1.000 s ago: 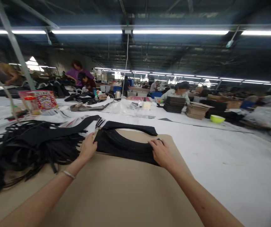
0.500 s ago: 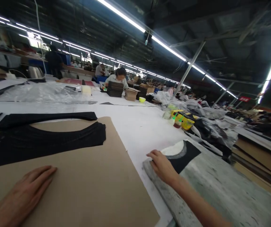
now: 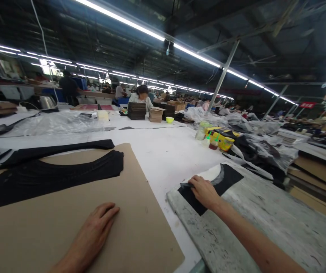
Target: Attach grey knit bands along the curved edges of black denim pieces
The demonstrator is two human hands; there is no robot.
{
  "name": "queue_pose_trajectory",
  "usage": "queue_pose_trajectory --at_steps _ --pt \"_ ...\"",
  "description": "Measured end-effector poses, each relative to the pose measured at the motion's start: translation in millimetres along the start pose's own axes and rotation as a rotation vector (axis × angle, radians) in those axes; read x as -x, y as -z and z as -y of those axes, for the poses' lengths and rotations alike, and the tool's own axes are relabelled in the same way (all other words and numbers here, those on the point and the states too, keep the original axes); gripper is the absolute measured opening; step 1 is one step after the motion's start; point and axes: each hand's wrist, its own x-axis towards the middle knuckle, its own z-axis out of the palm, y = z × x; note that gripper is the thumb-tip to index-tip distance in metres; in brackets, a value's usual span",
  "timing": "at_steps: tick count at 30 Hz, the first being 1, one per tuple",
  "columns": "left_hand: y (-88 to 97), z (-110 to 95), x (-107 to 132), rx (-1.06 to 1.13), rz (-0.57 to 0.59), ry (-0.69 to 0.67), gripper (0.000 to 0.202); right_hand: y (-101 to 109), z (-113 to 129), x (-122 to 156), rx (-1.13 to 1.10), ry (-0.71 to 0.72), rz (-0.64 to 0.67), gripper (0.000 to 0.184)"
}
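Observation:
My left hand (image 3: 94,227) lies on the large brown board (image 3: 66,208), fingers stretched out and nothing held. On the grey stained slab (image 3: 253,220) to the right is a black fabric piece (image 3: 231,176) with a curved cut-out edged by a grey band. The fingers of my right hand (image 3: 205,191) are bent over the left end of this piece, closed on its edge; the thumb is hidden. Another black curved piece (image 3: 74,174) and a narrow black strip (image 3: 66,149) rest across the far part of the board.
Beyond the slab stand a yellow container (image 3: 223,140) and small bottles (image 3: 206,141). Clear plastic bags (image 3: 55,121) lie at the far left. A person (image 3: 142,96) sits behind dark stacks (image 3: 136,111), near a yellow-green bowl (image 3: 170,120). Boards (image 3: 318,174) are piled at the right.
My left hand has slid right across the board. My right hand has moved slightly right and away from me, its fingers now bent on the black piece's end. The view has shifted a little.

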Motion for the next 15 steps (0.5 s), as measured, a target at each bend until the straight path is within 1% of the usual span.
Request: queue_pose_trajectory --at_steps 4,11,15 --pt "-1.8 0 1 0.002 -0.017 0.013 0.03 2 1 -1 0.021 0.035 0.004 0.03" --pt "-3.8 -3 2 0.007 -0.021 0.02 0.03 10 7 -10 0.053 0.096 -0.006 0.025" --pt "-5.8 -3 4 0.005 -0.026 0.022 0.03 12 12 -14 0.047 0.13 0.002 0.034"
